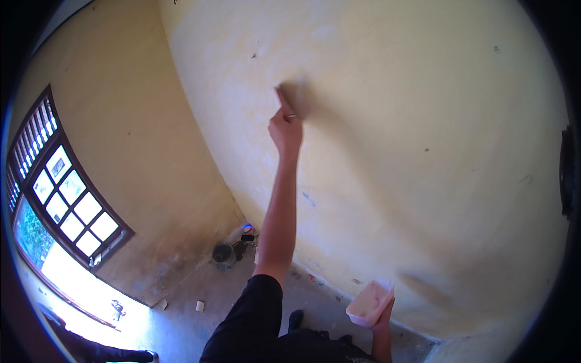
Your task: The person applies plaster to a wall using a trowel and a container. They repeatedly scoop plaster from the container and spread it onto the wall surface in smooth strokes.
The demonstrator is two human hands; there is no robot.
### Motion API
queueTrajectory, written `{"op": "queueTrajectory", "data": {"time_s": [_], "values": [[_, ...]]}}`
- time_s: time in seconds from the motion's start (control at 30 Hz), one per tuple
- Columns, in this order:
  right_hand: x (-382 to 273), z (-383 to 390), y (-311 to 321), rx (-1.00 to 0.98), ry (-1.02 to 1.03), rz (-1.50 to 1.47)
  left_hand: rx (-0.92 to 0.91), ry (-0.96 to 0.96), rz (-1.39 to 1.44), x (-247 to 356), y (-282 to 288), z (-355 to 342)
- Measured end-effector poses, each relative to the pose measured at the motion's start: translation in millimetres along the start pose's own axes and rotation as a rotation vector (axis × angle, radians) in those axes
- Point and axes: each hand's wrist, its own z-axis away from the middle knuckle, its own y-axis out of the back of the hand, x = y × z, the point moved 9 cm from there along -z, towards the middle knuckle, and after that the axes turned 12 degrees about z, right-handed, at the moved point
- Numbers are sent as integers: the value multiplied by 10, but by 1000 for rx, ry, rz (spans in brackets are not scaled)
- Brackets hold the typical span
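My left arm reaches up to the pale yellow wall (387,109). The left hand (285,131) is closed round a flat reddish-brown tool (282,100), seen nearly edge-on and too blurred to name its exact kind. Its upper end lies at or close to the wall, beside a dark shadow; whether it touches, I cannot tell. Whitish, cloudy patches (236,78) cover the wall around there. Low on the right, my right hand (384,317) grips a pinkish plastic tub (365,307) from its right side. Something pale is inside the tub, tilted towards view.
A barred, paned window (72,199) and a bright doorway (72,284) open on the left. At the floor corner stand a dark bucket (223,254) and small clutter. A small pale block (200,306) lies on the grey floor. A dark object (567,172) hangs far right.
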Motion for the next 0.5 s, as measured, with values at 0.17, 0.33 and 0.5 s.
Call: {"op": "queueTrajectory", "data": {"time_s": [0.17, 0.33, 0.5], "values": [[29, -51, -123, 3, -47, -60, -269, -40, 198, 929, -169, 695], [-10, -111, -214, 32, -75, -136, -128, -294, 264, 840, 95, 779], [-141, -194, -402, 80, -88, -195, -38, -464, -84, 575, -500, 676]]}}
